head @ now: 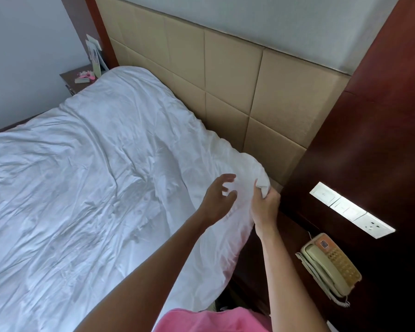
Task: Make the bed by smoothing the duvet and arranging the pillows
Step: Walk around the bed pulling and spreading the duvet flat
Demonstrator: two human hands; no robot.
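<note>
A white, wrinkled duvet (pixel 86 176) covers the bed up to the padded beige headboard (pixel 225 75). My right hand (pixel 265 207) grips the duvet's near top corner beside the headboard, with the fabric bunched in its fingers. Just to the left of it, my left hand (pixel 217 200) hovers over the duvet with curled, spread fingers and holds nothing. No pillows are in view.
A dark wooden nightstand (pixel 297 236) on the right carries a beige telephone (pixel 328 267), under a white switch and socket panel (pixel 350 209). A far nightstand (pixel 74 79) at the top left holds pink items and cards. Dark wood panels flank the headboard.
</note>
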